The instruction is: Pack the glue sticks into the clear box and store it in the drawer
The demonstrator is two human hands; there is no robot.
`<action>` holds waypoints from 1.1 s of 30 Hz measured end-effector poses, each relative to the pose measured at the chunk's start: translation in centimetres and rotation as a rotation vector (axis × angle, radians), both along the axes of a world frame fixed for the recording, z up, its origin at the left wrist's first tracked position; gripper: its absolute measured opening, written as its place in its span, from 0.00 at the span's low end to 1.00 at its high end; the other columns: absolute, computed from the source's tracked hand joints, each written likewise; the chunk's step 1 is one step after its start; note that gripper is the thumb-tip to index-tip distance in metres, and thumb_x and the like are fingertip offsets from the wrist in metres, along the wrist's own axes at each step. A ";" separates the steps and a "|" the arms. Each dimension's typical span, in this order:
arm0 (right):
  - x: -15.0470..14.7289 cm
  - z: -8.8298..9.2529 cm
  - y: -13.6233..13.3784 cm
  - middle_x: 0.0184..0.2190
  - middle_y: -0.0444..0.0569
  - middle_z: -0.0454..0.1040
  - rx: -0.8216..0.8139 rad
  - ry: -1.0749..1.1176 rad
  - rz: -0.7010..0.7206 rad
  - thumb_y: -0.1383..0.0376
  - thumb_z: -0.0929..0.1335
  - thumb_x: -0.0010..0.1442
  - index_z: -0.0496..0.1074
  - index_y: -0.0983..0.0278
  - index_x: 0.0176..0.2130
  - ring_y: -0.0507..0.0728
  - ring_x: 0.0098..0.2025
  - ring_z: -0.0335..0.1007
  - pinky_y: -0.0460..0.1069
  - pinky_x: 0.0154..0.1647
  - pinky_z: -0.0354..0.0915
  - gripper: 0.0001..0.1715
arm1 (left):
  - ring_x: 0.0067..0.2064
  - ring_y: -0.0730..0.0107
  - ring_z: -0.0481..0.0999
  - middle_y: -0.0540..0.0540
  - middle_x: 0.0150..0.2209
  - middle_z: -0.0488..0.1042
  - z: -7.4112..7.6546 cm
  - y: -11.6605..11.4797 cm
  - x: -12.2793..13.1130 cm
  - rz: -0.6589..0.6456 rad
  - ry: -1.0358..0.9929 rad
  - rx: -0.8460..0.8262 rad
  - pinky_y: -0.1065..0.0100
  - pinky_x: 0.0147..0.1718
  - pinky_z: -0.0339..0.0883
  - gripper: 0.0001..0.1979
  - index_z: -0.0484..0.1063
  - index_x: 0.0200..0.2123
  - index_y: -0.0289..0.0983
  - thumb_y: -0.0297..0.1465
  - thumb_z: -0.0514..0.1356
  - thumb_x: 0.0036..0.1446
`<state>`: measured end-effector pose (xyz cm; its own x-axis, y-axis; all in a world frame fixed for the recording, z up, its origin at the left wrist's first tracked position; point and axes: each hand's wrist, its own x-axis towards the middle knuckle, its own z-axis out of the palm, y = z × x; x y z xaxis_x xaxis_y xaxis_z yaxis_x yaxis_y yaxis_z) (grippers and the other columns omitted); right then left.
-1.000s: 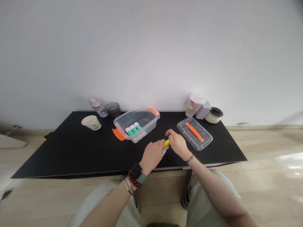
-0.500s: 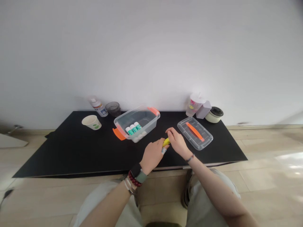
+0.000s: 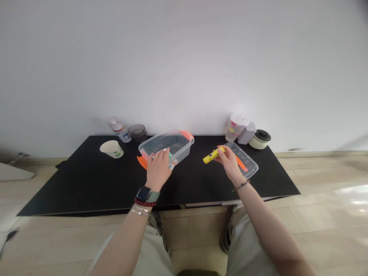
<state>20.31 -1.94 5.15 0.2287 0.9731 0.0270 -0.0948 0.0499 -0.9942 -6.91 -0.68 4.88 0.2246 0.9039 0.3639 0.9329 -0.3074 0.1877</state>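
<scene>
Between the thumb and fingers of my right hand is a yellow tube, held above the table beside the clear lid with its orange handle. My left hand reaches over the near left corner of the clear plastic box. Its fingers hang down at the rim, and what they touch inside is hidden. A bit of a green and white tube shows past the fingers. The box has orange latches at its ends.
On the black table stand a paper cup, a spray can and a dark glass at the left. A lidded cup, a pale box and a cream pot with black lid stand at the back right.
My hands have come apart. The left one moved left to the box, letting go of the yellow tube; the right one moved right with it, partly over the lid.
</scene>
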 end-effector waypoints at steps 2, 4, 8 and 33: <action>0.7 0.1 0.1 0.37 0.46 0.74 0.014 0.014 -0.013 0.46 0.71 0.53 0.67 0.60 0.44 0.54 0.38 0.73 0.51 0.41 0.72 0.27 | 0.52 0.48 0.74 0.35 0.45 0.77 -0.6 0.5 -0.9 -0.005 0.071 -0.071 0.47 0.59 0.54 0.17 0.71 0.51 0.34 0.27 0.55 0.59; 1.2 0.1 0.2 0.37 0.45 0.75 0.026 0.036 -0.025 0.47 0.72 0.53 0.66 0.60 0.44 0.54 0.38 0.73 0.51 0.41 0.72 0.27 | 0.45 0.53 0.76 0.40 0.37 0.78 -1.0 0.8 -1.3 -0.025 0.122 -0.121 0.50 0.58 0.55 0.15 0.74 0.43 0.37 0.22 0.53 0.56; 1.9 0.2 0.2 0.37 0.45 0.77 0.037 0.058 -0.038 0.48 0.73 0.52 0.64 0.59 0.41 0.55 0.40 0.75 0.52 0.42 0.72 0.25 | 0.40 0.58 0.77 0.44 0.30 0.77 -0.7 0.8 -1.5 -0.030 0.179 -0.133 0.55 0.54 0.59 0.17 0.74 0.40 0.38 0.19 0.52 0.52; -1.0 1.2 1.1 0.37 0.54 0.76 0.077 -0.931 0.093 0.58 0.70 0.60 0.70 0.61 0.46 0.63 0.41 0.73 0.56 0.46 0.66 0.16 | 0.42 0.63 0.76 0.46 0.33 0.79 -1.7 -2.6 2.0 -0.558 0.054 -0.092 0.52 0.55 0.61 0.17 0.77 0.40 0.40 0.18 0.53 0.56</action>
